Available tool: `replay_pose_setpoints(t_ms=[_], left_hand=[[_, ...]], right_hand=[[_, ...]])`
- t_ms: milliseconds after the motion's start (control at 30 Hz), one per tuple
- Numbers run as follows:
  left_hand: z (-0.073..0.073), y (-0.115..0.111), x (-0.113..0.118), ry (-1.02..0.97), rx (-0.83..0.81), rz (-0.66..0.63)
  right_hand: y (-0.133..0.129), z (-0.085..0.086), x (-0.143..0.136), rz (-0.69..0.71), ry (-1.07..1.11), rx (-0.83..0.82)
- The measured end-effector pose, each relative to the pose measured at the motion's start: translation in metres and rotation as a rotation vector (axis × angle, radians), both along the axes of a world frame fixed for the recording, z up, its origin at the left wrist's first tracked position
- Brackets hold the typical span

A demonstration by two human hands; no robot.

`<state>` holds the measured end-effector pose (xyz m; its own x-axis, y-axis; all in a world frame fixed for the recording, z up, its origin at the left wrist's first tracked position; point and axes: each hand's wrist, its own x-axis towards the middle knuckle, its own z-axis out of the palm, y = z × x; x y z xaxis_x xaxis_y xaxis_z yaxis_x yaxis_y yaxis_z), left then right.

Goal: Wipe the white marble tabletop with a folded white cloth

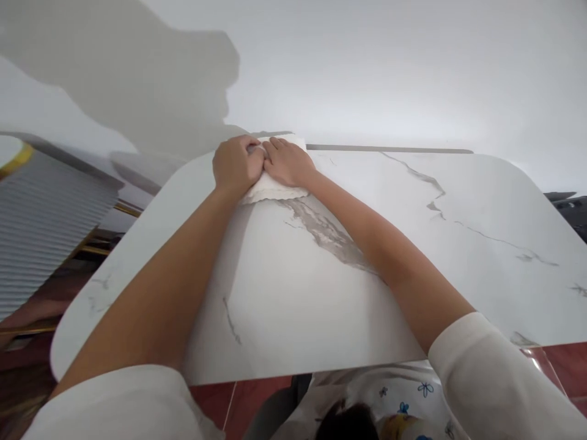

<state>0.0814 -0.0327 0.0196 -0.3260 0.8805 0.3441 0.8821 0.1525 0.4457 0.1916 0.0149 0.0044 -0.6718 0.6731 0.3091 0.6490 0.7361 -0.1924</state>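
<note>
Your left hand (236, 164) and right hand (288, 162) press side by side, fingers curled, on a folded white cloth (270, 186) at the marble table's (321, 293) far edge. A white wall (367, 67) rises behind; a ribbed grey panel (46, 220) stands off the left corner.

White marble-pattern table (458, 244), grey veins, rounded corners, far edge near a plain white wall (389, 67). Ribbed grey panel (41, 226) at left, beside the table. Red floor (257, 400) visible below the near table edge. Shadow on wall, upper left.
</note>
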Motion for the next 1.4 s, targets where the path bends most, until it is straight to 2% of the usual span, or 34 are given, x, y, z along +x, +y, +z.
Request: replay_pose_setpoints(t_ms=[167,333,533,633,733,867,1067,1200,1400], left_hand=[[0.001,0.014,-0.003,-0.001,-0.001,-0.029],[0.000,0.019,-0.005,0.037,-0.043,-0.041],[-0.007,0.014,-0.011,0.100,-0.052,-0.177],[-0.011,0.004,-0.012,0.111,-0.036,-0.195],[-0.013,-0.017,-0.009,0.119,-0.025,-0.201],[-0.012,-0.054,-0.005,0.115,-0.021,-0.216],[-0.010,-0.109,-0.005,0.104,0.007,-0.306],[-0.010,-0.144,-0.007,0.098,-0.015,-0.271],[-0.011,-0.194,-0.007,0.108,-0.024,-0.226]], right_hand=[[0.009,0.005,-0.002,-0.026,-0.001,-0.049],[0.008,0.002,-0.005,-0.081,0.005,-0.020],[-0.012,-0.003,-0.004,-0.146,0.046,0.019],[-0.030,-0.004,0.001,-0.166,0.061,0.017],[-0.052,-0.005,0.006,-0.157,0.080,0.018],[-0.086,-0.006,0.013,-0.135,0.084,0.040],[-0.141,-0.007,0.014,-0.161,0.129,0.024],[-0.180,-0.005,0.013,-0.164,0.151,0.010],[-0.229,0.002,0.017,-0.093,0.099,-0.050]])
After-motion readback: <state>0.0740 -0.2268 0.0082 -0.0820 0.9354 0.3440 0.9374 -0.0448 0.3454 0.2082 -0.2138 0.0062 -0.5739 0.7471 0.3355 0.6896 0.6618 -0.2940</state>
